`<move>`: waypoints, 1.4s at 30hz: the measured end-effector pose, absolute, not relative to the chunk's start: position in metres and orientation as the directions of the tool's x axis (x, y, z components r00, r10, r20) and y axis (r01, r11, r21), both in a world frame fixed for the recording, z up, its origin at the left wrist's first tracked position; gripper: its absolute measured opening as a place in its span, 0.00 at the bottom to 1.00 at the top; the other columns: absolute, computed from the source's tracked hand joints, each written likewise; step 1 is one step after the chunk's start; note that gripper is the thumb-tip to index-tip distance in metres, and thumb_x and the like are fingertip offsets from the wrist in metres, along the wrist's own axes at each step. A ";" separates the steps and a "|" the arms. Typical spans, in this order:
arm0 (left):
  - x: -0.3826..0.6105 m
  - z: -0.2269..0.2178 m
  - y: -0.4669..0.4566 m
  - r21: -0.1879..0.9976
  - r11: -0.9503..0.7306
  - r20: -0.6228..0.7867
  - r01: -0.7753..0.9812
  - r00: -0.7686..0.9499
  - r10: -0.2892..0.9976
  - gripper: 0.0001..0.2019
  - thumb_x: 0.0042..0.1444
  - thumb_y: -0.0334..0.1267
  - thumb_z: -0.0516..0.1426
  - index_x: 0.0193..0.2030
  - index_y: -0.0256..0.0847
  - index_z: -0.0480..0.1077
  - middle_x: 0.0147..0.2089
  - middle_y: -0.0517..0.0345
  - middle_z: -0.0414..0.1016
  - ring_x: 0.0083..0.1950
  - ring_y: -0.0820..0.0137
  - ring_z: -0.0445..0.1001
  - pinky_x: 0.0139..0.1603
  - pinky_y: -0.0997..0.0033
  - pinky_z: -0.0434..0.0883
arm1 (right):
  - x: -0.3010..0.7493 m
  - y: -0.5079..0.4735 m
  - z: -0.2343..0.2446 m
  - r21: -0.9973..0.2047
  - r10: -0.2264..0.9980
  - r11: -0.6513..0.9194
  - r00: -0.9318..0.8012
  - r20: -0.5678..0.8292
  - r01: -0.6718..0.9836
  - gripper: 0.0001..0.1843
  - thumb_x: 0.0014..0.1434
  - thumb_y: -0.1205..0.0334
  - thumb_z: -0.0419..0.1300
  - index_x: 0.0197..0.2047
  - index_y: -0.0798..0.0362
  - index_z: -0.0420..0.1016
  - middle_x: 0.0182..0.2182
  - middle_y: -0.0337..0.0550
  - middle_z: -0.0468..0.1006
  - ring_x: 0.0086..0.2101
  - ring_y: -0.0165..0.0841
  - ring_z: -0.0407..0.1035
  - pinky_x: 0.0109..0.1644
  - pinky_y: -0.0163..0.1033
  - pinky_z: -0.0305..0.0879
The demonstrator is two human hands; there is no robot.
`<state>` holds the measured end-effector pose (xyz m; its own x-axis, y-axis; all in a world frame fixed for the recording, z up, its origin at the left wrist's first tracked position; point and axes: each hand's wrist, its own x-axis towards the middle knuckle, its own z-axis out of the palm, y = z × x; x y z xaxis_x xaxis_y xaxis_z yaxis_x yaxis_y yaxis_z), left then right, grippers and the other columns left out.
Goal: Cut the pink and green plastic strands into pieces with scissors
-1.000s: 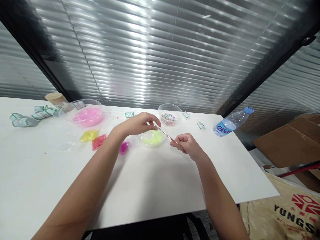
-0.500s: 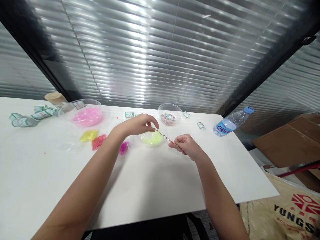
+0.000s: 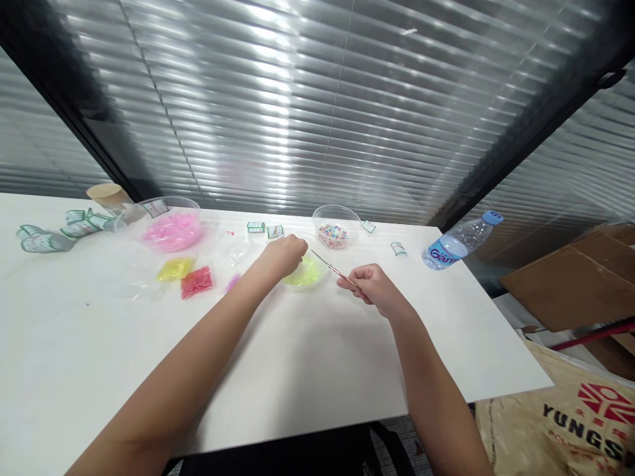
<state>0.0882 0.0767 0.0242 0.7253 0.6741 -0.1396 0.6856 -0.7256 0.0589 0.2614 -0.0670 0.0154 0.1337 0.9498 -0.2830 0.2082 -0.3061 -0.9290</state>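
Observation:
My right hand [image 3: 370,289] is closed around a slim rod-like tool [image 3: 336,271], copper-coloured at the handle and silver towards its tip, which points up and left. My left hand [image 3: 288,254] is over the clear bowl [image 3: 317,283] of yellow-green beads [image 3: 303,271], its fingers bent down and pressed together. Whatever those fingertips hold is hidden. The tool's tip is a short way right of the left hand, apart from it.
Behind stands a clear bowl [image 3: 360,228] of multicoloured beads. A larger bowl [image 3: 124,226] holds pink pieces. Yellow [image 3: 174,269] and red packets [image 3: 196,283] lie on the left, near several rolled labelled packets [image 3: 47,242]. At the right is a water bottle [image 3: 456,244].
My left hand has left the tool's tip and dropped into the area of the yellow-green beads, its fingers curling in. My right hand keeps the tool almost still.

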 end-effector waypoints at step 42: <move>0.056 0.056 0.090 0.769 -0.527 0.090 0.362 0.755 0.650 0.09 0.51 0.39 0.56 0.37 0.40 0.74 0.34 0.56 0.77 0.35 0.69 0.74 0.33 0.73 0.70 | 0.262 -0.067 0.013 -0.958 0.974 -0.220 0.101 -0.204 0.185 0.28 0.48 0.49 0.68 0.17 0.54 0.54 0.15 0.29 0.50 0.20 0.21 0.43 0.24 0.34 0.37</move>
<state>0.0563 0.0900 0.0557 0.7545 0.6501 0.0901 0.3617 -0.5265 0.7694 0.2615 -0.0672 0.0134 0.1014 0.9738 -0.2035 0.1854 -0.2195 -0.9578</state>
